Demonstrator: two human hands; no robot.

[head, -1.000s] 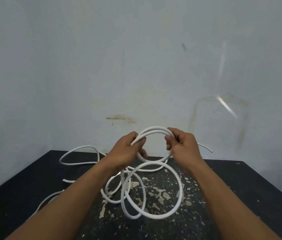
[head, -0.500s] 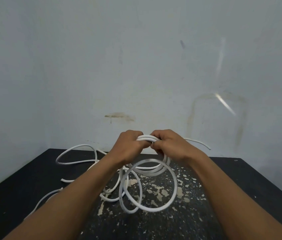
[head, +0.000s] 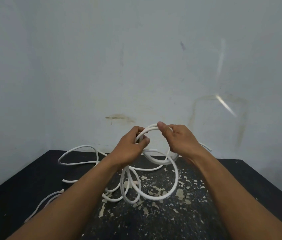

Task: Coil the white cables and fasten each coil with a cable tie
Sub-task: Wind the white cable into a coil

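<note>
Operator: Forearms come in from both lower corners of my feed, over a black table (head: 240, 187) flecked with pale paint chips.

Desk: Anything lying close to you?

Operator: Just left of the left forearm, two thin white strips (head: 57, 193) lie on the table. One ends in a small block. They may be cable ties, but I can't be sure from here.

Desk: And the cable?

Operator: The white cable (head: 177, 179) hangs in several loose loops under the hands, over the middle of the table. I can't tell whether the lowest loop touches the top. Higher up, its turns gather into a small coil held in the air between the hands.

Desk: Hands?

Operator: My left hand (head: 130, 149) has its fingers curled round the coil's left side, thumb laid across the strands. My right hand (head: 180, 141) pinches the top of the coil under the thumb, with the other fingers curled over the right side.

Desk: Farther back?

Operator: More of the cable lies in a wide loop on the table's far left. A cut end pokes out past the right wrist. Behind everything stands a pale, stained wall (head: 136, 58).
</note>
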